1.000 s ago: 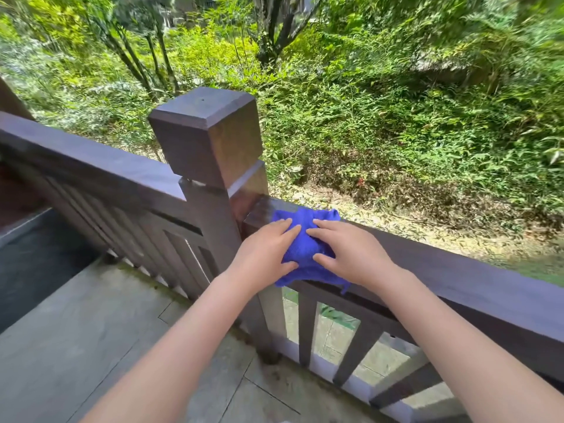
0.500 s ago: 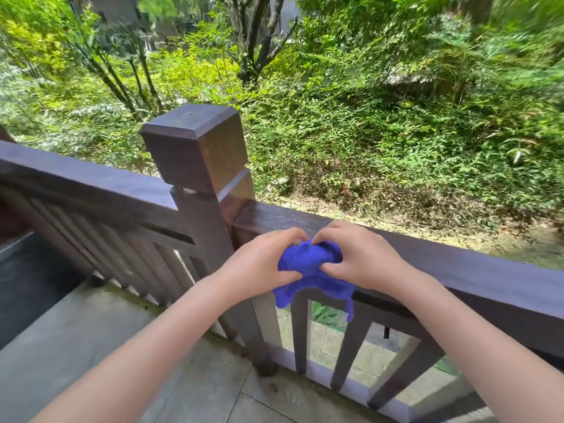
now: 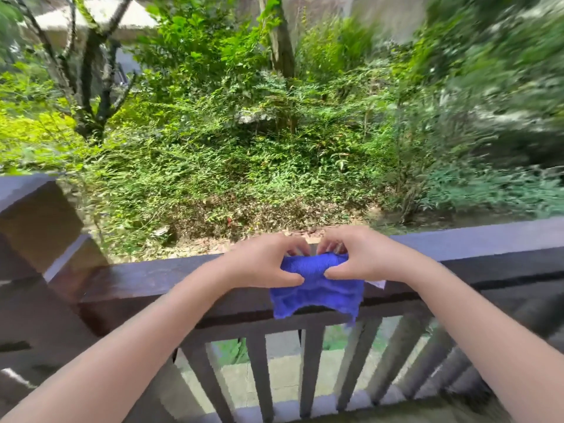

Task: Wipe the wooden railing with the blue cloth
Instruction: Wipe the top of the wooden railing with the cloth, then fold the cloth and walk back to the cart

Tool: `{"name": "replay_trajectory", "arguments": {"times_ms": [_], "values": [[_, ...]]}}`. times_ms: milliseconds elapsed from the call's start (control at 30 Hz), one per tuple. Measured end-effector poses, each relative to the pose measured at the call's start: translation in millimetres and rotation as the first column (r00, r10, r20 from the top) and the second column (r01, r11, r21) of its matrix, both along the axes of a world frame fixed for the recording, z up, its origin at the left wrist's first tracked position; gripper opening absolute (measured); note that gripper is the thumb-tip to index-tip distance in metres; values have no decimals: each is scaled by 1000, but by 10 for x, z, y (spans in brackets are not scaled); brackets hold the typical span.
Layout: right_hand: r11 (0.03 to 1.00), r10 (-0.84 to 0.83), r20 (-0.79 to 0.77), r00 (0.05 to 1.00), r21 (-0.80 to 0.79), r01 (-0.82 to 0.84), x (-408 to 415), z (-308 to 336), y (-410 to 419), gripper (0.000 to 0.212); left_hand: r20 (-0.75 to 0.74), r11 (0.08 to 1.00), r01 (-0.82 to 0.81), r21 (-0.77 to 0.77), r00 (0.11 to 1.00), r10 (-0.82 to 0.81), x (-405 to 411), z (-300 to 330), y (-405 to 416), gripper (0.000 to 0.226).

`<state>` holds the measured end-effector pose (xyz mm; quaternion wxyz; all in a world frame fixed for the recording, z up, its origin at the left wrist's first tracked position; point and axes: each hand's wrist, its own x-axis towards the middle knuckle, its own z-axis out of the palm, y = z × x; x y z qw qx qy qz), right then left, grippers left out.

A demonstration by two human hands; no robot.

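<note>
The dark wooden railing [image 3: 158, 279] runs across the view from the post on the left to the right edge. A blue cloth [image 3: 317, 293] is draped over its top rail and hangs down the near face. My left hand [image 3: 262, 261] pinches the cloth's upper left part, thumb in front and fingers over the top. My right hand [image 3: 363, 254] grips the upper right part the same way. The two hands almost touch at their fingertips. A small white tag [image 3: 377, 283] shows at the cloth's right edge.
A thick square post [image 3: 36, 227] stands at the left end of the rail. Vertical balusters [image 3: 259, 370] fill the space under the rail. Beyond the railing lies a slope of green shrubs and trees [image 3: 244, 132]. The right side of the view is blurred.
The view has swung to the right, so the post now sits at the far left. Both hands have slid the cloth right along the rail, and it hangs spread out instead of bunched.
</note>
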<state>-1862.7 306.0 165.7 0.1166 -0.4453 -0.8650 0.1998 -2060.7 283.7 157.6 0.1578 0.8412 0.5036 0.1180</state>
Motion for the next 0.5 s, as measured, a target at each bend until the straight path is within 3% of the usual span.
{"name": "replay_trajectory", "arguments": {"times_ms": [200, 500], "values": [[958, -287, 1, 958, -12, 287, 1291, -16, -435, 22, -13, 959, 280, 36, 960, -279, 1282, -19, 145, 34], [713, -700, 44, 713, -26, 701, 3662, -228, -1732, 27, 120, 775, 631, -25, 772, -624, 3969, -336, -360, 30]]}}
